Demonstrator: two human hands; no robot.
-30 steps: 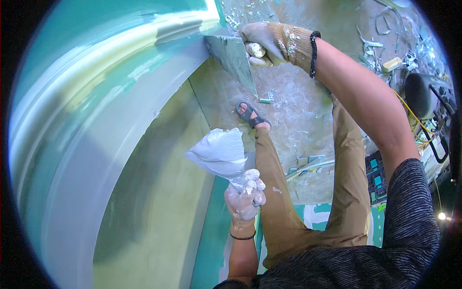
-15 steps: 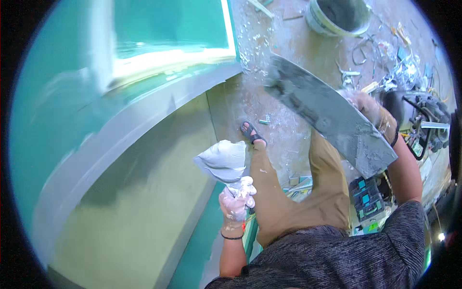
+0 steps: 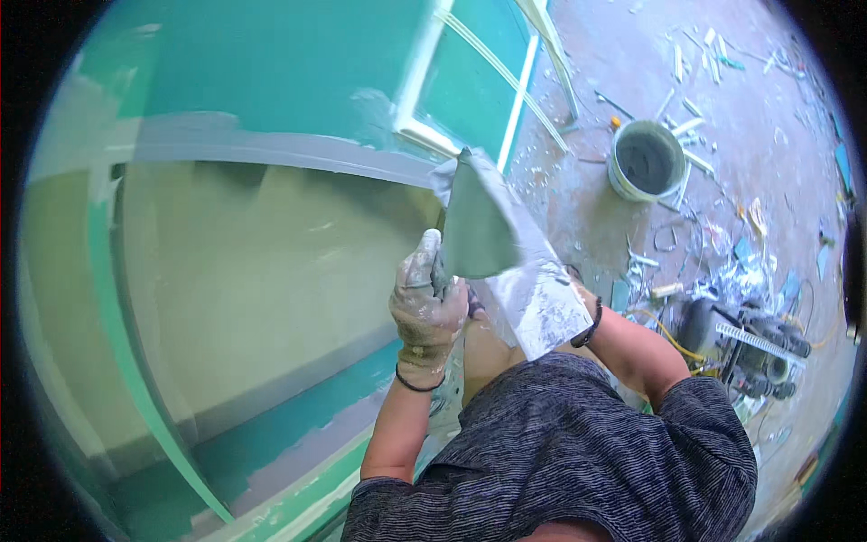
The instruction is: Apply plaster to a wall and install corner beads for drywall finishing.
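Observation:
My left hand (image 3: 429, 307), in a pale, plaster-smeared glove, is closed round the handle of a putty knife. The triangular blade of this putty knife (image 3: 480, 230) points up and lies over a long, wide plastering blade (image 3: 546, 316); I cannot tell whether the two touch. White and grey smears coat the plastering blade, which slants down to the right in front of my body. My right hand (image 3: 584, 296) grips it from behind on the right side; most of its fingers are hidden by the blade.
A green wall (image 3: 289, 81) with white frame strips and a pale recessed panel (image 3: 280, 280) fills the left. Right of it stands a bucket (image 3: 623, 183) of grey paste. Scraps, crumpled clear plastic (image 3: 731, 274) and a dark machine (image 3: 754, 348) with a yellow hose lie on the floor.
My right hand has brought the plastering blade in from the right, closer to my body. My left hand has raised the putty knife up to it. The view has shifted.

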